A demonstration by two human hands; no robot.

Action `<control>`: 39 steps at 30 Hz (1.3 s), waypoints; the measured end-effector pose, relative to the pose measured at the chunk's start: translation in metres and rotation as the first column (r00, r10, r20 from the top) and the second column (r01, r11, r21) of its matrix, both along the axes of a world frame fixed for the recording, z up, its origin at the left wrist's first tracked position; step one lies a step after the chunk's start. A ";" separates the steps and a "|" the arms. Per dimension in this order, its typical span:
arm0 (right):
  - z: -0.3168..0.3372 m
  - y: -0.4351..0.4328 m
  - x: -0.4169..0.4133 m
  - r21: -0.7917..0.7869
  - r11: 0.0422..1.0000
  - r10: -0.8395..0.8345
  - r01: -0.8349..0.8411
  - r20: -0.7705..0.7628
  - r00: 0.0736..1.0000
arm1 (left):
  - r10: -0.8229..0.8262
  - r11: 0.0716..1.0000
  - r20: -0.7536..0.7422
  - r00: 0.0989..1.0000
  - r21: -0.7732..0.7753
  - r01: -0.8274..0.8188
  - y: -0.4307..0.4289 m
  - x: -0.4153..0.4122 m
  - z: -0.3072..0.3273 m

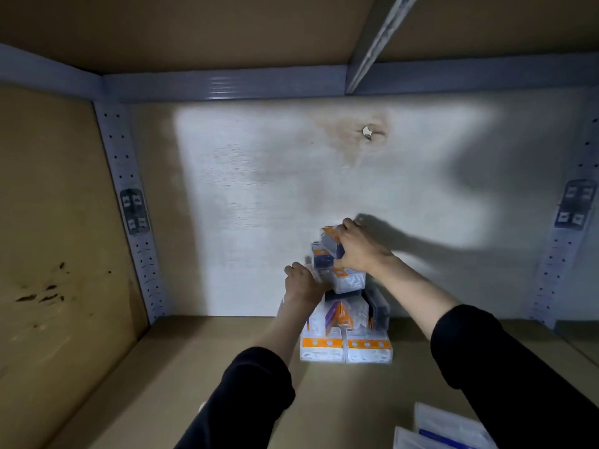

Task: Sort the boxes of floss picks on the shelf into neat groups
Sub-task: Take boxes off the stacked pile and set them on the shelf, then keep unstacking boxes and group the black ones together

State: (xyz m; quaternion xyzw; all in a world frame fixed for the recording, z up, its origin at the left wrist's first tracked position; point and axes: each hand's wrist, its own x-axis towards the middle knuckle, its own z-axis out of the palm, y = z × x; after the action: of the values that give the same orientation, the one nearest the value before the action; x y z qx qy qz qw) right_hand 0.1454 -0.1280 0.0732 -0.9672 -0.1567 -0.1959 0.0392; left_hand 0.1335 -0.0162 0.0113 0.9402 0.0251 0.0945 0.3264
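**Right hand on the crown of a leaning stack**

Right hand (361,251): up at the crown of the stack (346,306), fingers curled over the far edge of the top box (331,236), a small clear plastic box of floss picks with an orange band and a dark insert. Thumb low on the near side. A wrap round the box, not a flat press. Forearm rising from the lower right out of a black sleeve (505,367).

Left hand (303,285): lower, against the left flank of the stack at about mid-height, knuckles toward the camera, fingers bent in toward the boxes. Blurred there; gripping a box or merely bracing the pile, impossible to tell.

Stack: close against the white back wall (246,205), a little right of centre on the brown shelf board (194,367). Bottom pair (345,350) side by side, orange bands to the front, long axes left to right. Above that, disorder: boxes on edge in the middle tier, upper ones skewed and stepping off to the left, top box tilted with its long axis slanting up and away.

Key relation: top box directly under the right palm, just left of the wrist, far nearer to that hand than to the other. Likely next, by judgement: a lift straight up and off, or a twist to square it. Risk: loose upper tiers sliding without support on the left flank.

Flat white-and-blue packets (450,429) at the front right, well apart from the stack.
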 end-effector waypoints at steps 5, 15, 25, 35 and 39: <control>0.011 -0.009 -0.001 0.364 0.931 -0.029 0.010 0.048 0.998 | 0.013 0.997 -0.052 0.999 -0.075 -0.017 0.012 0.006 -0.001; 0.021 -0.018 0.018 0.526 0.822 -0.127 0.220 -0.207 0.970 | 0.010 0.999 -0.106 0.994 -0.048 -0.016 0.034 0.013 -0.004; 0.026 -0.022 0.015 0.531 0.811 -0.104 0.245 -0.281 0.954 | -0.006 0.999 -0.147 0.989 -0.039 0.001 0.053 0.013 0.003; 0.028 -0.027 -0.035 0.521 0.802 -0.110 0.292 -0.351 0.930 | -0.106 0.994 -0.232 0.967 -0.010 0.106 0.076 -0.028 0.019; 0.023 -0.027 -0.062 0.513 0.806 -0.094 0.295 -0.381 0.920 | -0.139 0.990 -0.220 0.966 -0.029 0.136 0.076 -0.051 0.025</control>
State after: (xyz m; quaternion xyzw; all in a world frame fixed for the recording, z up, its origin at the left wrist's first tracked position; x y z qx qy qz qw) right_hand 0.0832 -0.1550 0.0964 -0.9424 0.0183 -0.0678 0.3269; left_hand 0.0820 0.0594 0.0363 0.9421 -0.0034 -0.0337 0.3337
